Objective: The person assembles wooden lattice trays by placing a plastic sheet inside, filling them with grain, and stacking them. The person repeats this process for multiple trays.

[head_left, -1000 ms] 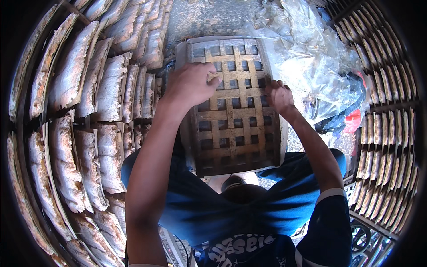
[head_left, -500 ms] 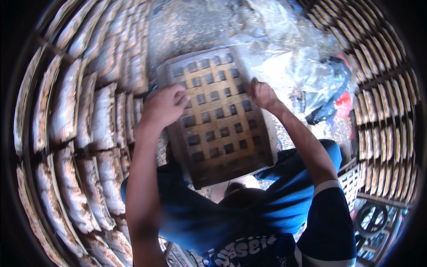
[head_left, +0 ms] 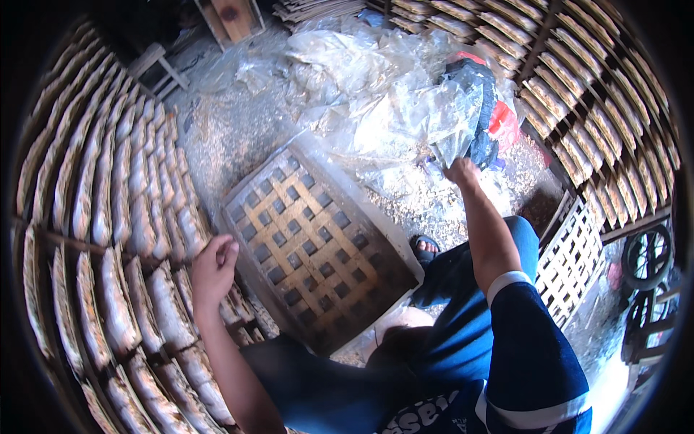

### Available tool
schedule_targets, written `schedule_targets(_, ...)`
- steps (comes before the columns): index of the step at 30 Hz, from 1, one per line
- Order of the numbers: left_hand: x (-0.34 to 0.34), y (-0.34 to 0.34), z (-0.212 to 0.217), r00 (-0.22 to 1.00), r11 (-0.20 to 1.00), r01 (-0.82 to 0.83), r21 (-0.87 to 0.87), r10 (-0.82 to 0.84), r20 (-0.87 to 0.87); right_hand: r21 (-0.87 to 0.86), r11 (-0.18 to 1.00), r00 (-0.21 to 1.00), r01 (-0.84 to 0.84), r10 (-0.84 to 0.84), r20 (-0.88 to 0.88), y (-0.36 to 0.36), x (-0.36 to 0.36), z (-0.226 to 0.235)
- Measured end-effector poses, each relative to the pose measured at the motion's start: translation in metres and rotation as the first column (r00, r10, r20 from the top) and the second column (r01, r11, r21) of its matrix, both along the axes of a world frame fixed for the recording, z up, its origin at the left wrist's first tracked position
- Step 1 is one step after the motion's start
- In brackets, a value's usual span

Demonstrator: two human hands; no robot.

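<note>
Landmark = wooden lattice tray [head_left: 314,242], lying flat on the sawdust floor [head_left: 238,130] in front of the person's legs. L hand [head_left: 213,269] is hovering just off the tray's left edge, fingers loosely curled, gripping nothing, not touching the wood. R hand [head_left: 461,172] is reaching up and to the right of the tray, fingers pinching a clear plastic sheet [head_left: 434,126] from the crumpled pile beyond the tray's far side; prob. gripped at an edge so one sheet lifts free. Left of the tray, racks [head_left: 108,239] are holding rows of pale slabs on edge w/ gaps between, likely for airing. A spare lattice [head_left: 575,260] is leaning right of the tray.
</note>
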State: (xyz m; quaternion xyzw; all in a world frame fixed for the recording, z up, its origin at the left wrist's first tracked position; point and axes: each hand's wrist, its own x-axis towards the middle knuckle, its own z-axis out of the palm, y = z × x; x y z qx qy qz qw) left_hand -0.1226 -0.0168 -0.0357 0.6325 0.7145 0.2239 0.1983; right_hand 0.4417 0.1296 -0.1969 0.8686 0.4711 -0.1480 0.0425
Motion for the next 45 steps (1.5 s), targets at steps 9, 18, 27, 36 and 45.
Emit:
schedule_targets(9,0.040,0.007,0.012,0.997,0.999,0.038,0.028,-0.036,-0.076,0.027,0.998,0.987,0.052,-0.048,-0.151,0.034,0.068,-0.071)
schedule_targets(18,0.008,0.013,-0.018,0.985,0.981,-0.140,-0.133,0.125,-0.116,0.590,0.805,0.996,-0.061,0.087,-0.015,0.189,0.209,-0.090)
schedule_targets(27,0.020,0.052,-0.018,0.981,0.981,-0.154,-0.116,0.137,-0.137,0.512,0.830,0.962,0.220,-0.096,-0.257,0.189,0.242,-0.146)
schedule_targets(36,0.057,0.052,-0.005,0.988,1.000,-0.023,-0.005,0.022,-0.153,0.721,0.646,0.968,-0.250,0.186,0.169,0.218,0.118,0.040)
schedule_targets(45,0.086,0.049,-0.011,0.996,0.980,0.085,0.182,-0.083,-0.020,0.826,0.540,0.829,0.161,0.381,-0.410,0.136,0.052,0.194)
